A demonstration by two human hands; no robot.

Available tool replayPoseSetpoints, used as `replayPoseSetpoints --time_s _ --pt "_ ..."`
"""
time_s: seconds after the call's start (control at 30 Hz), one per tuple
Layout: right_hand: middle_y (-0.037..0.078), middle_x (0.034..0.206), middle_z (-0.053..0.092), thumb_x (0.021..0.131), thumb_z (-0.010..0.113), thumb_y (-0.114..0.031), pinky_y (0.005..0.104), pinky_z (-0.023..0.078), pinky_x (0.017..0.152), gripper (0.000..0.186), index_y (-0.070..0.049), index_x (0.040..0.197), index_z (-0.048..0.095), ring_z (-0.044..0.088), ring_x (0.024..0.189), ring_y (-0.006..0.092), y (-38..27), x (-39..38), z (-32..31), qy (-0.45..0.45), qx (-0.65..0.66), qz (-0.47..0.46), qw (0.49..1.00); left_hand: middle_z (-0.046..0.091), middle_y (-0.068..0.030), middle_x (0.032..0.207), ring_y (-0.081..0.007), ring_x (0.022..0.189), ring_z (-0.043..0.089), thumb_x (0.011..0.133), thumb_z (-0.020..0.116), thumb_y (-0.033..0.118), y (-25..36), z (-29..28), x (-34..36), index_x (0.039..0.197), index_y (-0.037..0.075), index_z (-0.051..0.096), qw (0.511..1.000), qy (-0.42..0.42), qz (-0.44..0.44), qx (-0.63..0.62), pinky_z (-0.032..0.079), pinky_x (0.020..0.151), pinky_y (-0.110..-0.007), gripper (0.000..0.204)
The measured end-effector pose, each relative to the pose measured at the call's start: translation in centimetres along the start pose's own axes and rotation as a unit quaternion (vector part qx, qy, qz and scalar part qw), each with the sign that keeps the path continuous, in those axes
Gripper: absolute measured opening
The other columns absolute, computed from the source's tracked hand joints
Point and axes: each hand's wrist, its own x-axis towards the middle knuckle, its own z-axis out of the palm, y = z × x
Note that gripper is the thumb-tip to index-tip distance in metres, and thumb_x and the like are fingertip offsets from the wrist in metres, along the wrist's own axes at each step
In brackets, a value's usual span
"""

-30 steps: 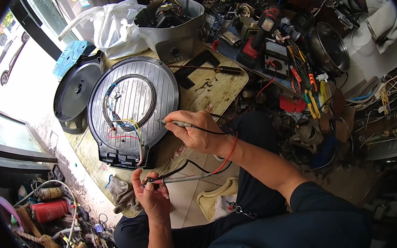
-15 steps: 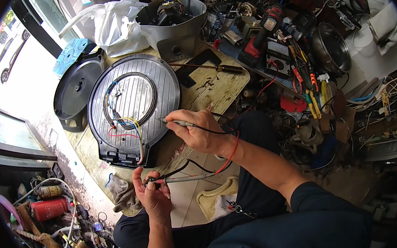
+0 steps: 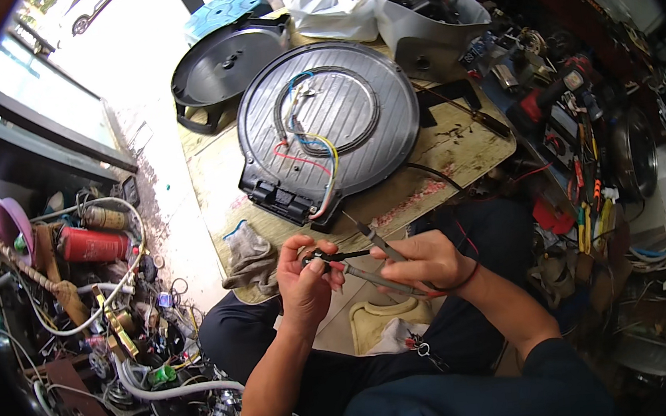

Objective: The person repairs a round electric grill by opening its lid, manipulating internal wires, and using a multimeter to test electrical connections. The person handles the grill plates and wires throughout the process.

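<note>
My left hand (image 3: 303, 285) grips a small black connector (image 3: 318, 257) together with the end of a grey test lead. Close to its right, my right hand (image 3: 433, 262) holds a grey probe (image 3: 374, 232) whose thin tip points up and left; red and black leads hang from the hands. Beyond them the round ribbed appliance base (image 3: 379, 147), with coloured wires and a hinge at its front, lies on a worn board (image 3: 471, 138). A dark round lid (image 3: 215, 67) is behind it at the left. A grey glove (image 3: 246, 260) rests at the board's front-left edge.
A white bag (image 3: 325, 4) and grey housing (image 3: 429, 38) stand at the back. Tools, including a red-black drill (image 3: 546, 91), crowd the right. A red cylinder (image 3: 92, 246), hoses and scrap cover the lower left. A doorway opens at the upper left.
My right hand has drawn back from over the appliance base down beside my left hand, its probe now angled upward. The camera's view has turned, so surroundings appear further right.
</note>
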Motion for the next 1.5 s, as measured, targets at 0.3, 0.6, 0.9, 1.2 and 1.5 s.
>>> replayPoseSetpoints --time_s 0.3,0.6,0.9,1.2,1.5 --pt "0.018 0.102 0.073 0.078 0.089 -0.011 0.0308 0.057 0.056 0.034 -0.007 0.108 0.072 0.073 0.071 0.0243 -2.8 1.1 -0.8 -0.019 0.032 -0.002 0.999 0.067 -0.0122 0.107 -0.0193 0.075 0.067 0.101 0.066 0.018 -0.2 0.2 0.1 0.133 0.007 0.052 0.998 -0.052 -0.009 -0.023 0.052 0.059 -0.026 0.037" --pt "0.016 0.103 0.074 0.078 0.088 -0.009 0.0316 0.058 0.058 0.034 -0.009 0.109 0.073 0.073 0.073 0.0244 -1.8 0.5 0.2 -0.044 -0.002 -0.007 0.999 0.067 -0.0087 0.092 -0.0116 0.07 0.056 0.108 0.057 0.034 -0.7 -0.6 -0.2 0.11 0.001 0.069 0.999 -0.017 -0.038 0.034 0.042 0.054 -0.023 0.035" --pt "0.016 0.105 0.074 0.078 0.084 -0.007 0.0332 0.059 0.061 0.036 -0.008 0.112 0.073 0.074 0.076 0.0258 -1.6 0.1 0.3 -0.081 -0.02 -0.016 0.996 0.072 -0.0081 0.089 -0.0111 0.076 0.063 0.104 0.061 0.024 -1.0 -0.5 -0.7 0.108 -0.001 0.071 0.997 0.033 -0.056 0.052 0.041 0.053 -0.022 0.027" --pt "0.017 0.098 0.075 0.094 0.069 -0.001 0.0344 0.059 0.069 0.033 0.0 0.127 0.063 0.075 0.078 0.0282 0.3 0.8 0.0 0.096 -0.038 0.191 0.976 0.067 -0.0074 0.085 -0.0148 0.079 0.06 0.096 0.068 0.021 -0.3 -0.2 -1.4 0.1 -0.001 0.07 0.993 0.061 -0.076 0.072 0.048 0.071 -0.028 0.022" --pt "0.011 0.082 0.075 0.102 0.067 -0.013 0.031 0.055 0.06 0.024 -0.003 0.123 0.065 0.072 0.067 0.0188 3.3 3.5 -1.3 0.165 -0.08 0.262 0.947 0.069 -0.0092 0.081 -0.0166 0.074 0.063 0.097 0.067 0.019 -1.5 0.1 -2.0 0.101 -0.004 0.07 0.996 0.091 -0.024 0.0 0.052 0.072 -0.027 0.024"
